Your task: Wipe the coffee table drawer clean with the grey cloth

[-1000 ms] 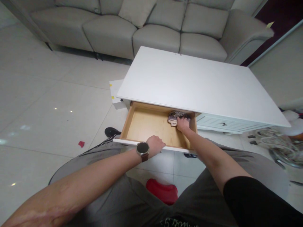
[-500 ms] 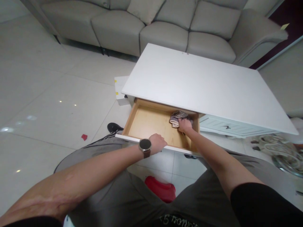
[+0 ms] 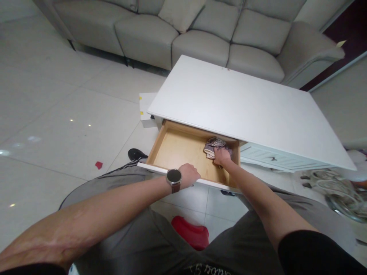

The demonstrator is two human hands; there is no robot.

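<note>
Head: cloth near drawer's right edge, room leftward.

Right hand: fingertips hidden in the cloth's folds, right of centre.
Cloth: right part covered by that hand.
Left hand: fingertips unclear at the drawer front, below centre.
Drawer: rear out of sight beneath the tabletop.
Sofa: cut off by the top edge.
Lettering: blurred, unreadable, bottom centre.
Red object: partly behind the trousers, lower centre.
Red scrap: too small to identify, left.
</note>
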